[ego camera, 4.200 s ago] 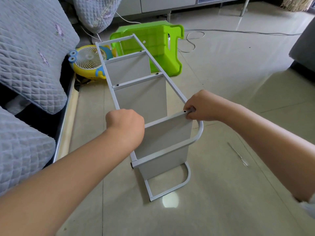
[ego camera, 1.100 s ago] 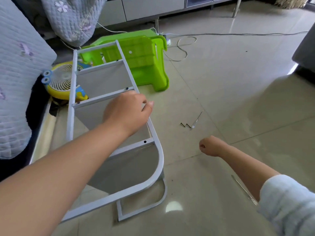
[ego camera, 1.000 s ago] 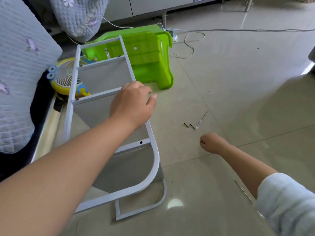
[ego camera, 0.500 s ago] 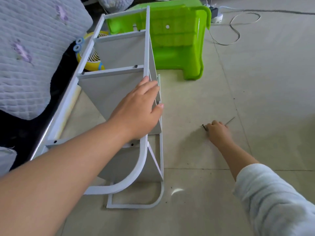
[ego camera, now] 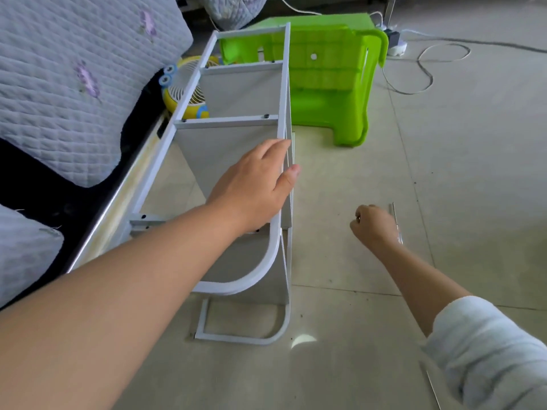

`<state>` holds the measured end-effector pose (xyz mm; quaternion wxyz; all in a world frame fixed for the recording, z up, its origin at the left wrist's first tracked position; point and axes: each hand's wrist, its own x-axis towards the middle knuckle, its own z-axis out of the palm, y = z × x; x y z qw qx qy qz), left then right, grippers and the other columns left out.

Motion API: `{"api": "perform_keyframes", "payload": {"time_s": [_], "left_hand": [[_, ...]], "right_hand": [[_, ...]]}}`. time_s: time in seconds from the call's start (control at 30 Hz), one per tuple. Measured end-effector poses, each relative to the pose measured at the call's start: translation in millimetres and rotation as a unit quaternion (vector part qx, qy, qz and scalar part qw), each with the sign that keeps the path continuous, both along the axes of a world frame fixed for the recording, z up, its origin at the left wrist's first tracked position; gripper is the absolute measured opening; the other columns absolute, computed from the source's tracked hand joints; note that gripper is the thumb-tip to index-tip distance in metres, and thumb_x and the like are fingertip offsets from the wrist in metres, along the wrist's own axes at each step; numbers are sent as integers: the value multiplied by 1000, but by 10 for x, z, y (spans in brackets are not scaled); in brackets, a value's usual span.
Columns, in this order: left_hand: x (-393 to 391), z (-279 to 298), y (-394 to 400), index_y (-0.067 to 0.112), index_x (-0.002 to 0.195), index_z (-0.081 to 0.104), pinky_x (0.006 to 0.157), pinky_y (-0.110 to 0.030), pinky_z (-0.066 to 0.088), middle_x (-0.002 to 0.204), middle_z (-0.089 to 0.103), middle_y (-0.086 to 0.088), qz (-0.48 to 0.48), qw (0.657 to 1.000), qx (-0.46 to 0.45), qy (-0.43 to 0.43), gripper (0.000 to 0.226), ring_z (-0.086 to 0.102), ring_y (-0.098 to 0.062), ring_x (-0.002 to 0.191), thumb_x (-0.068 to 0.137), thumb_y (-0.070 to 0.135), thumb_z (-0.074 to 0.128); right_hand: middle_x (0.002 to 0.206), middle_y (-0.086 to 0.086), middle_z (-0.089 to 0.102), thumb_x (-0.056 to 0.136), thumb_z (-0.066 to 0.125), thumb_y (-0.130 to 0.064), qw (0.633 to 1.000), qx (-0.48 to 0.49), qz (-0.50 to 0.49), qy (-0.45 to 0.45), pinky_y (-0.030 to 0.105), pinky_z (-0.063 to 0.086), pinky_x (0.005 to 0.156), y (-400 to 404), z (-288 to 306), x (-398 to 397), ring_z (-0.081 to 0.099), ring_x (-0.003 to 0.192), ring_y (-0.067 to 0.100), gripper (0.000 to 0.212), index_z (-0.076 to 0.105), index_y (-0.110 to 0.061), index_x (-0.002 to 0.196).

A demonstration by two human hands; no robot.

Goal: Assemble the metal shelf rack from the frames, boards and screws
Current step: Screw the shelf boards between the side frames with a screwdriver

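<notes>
Two frames of the rack (ego camera: 236, 119) run lengthwise away; left hand (ego camera: 254, 184) flat, right hand (ego camera: 374, 224) fisted.

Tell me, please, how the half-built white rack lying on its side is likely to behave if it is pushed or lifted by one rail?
The rack looks light for its size: thin tube rails and thin boards. It probably tips easily, since it stands on one narrow side frame and the left hand rests on its upper rail. On the glossy tile floor it would likely slide rather than grip.

Open floor (ego camera: 473, 179) lies from twelve to five o'clock. The rack (ego camera: 236, 119) and green stool (ego camera: 328, 81) block eleven; quilted cushions (ego camera: 74, 78) crowd nine.
</notes>
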<state>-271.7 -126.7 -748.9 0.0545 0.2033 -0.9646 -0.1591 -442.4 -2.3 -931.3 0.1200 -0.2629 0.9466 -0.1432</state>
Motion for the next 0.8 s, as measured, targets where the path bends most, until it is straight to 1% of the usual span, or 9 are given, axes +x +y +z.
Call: {"api": "perform_keyframes", "payload": {"time_s": [0.07, 0.13, 0.23, 0.37, 0.43, 0.53, 0.6, 0.7, 0.8], "left_hand": [[174, 33, -36, 13, 134, 43, 96, -33, 38, 137, 45, -4, -3, 1000, 16, -3, 64, 45, -22, 122, 85, 48, 22], [364, 61, -107, 12, 113, 57, 84, -34, 43, 109, 58, -2, -9, 1000, 23, -5, 62, 54, -22, 102, 79, 50, 22], [601, 106, -218, 14, 81, 62, 74, -29, 42, 81, 58, 2, -37, 998, 43, -16, 50, 54, -18, 83, 73, 52, 30], [737, 123, -332, 21, 104, 67, 78, -26, 43, 95, 63, 2, -117, 989, -7, -91, 50, 55, -15, 91, 74, 48, 39], [733, 112, -389, 20, 111, 65, 81, -28, 43, 98, 62, 0, -143, 984, -35, -105, 37, 55, -17, 96, 88, 41, 46], [714, 87, -443, 20, 111, 65, 81, -32, 44, 93, 59, 0, -177, 979, -48, -91, 28, 54, -19, 94, 91, 34, 51], [731, 64, -454, 21, 113, 65, 82, -32, 44, 94, 60, -1, -185, 979, -38, -79, 29, 55, -20, 96, 91, 35, 52], [732, -4, -445, 14, 106, 65, 75, -29, 42, 88, 57, -1, -188, 979, -59, -51, 27, 54, -21, 93, 92, 31, 48], [722, -51, -407, 11, 98, 64, 69, -28, 37, 83, 54, -3, -180, 979, -82, -39, 26, 53, -22, 89, 93, 29, 46]], "right_hand": [[112, 17, 59, 83, 47, -5, 1000, -30, 2, -1, 32, 44, 77, -63, 163, 102, 55, 99, 36, 31, 60, 1, 111], [114, 17, 58, 85, 46, -6, 998, -64, 8, 3, 29, 41, 77, -110, 340, 199, 55, 101, 35, 32, 62, -1, 112], [111, 17, 60, 87, 47, -4, 992, -123, -11, 11, 26, 37, 74, -125, 611, 331, 55, 100, 33, 29, 65, -1, 108], [103, 17, 65, 90, 48, -4, 982, -188, -20, -2, 28, 40, 76, -128, 989, 560, 58, 96, 31, 21, 65, 0, 103], [87, 15, 65, 91, 48, -4, 970, -239, -35, -37, 25, 42, 67, -125, 1186, 743, 60, 76, 25, 14, 62, -3, 94], [65, 3, 59, 93, 45, -5, 945, -305, -72, -93, 11, 40, 44, -109, 1421, 1122, 52, 49, 9, 13, 52, -9, 84], [61, 0, 59, 92, 46, -5, 935, -322, -91, -115, 9, 39, 41, -106, 1502, 1375, 51, 41, 2, 16, 48, -12, 78], [57, -2, 59, 91, 49, -6, 926, -339, -114, -122, 9, 40, 41, -104, 1570, 1615, 52, 39, 0, 21, 44, -14, 72], [57, -6, 59, 90, 53, -9, 929, -335, -119, -105, 10, 42, 44, -81, 1615, 1696, 57, 51, 10, 23, 44, -15, 69]]}}
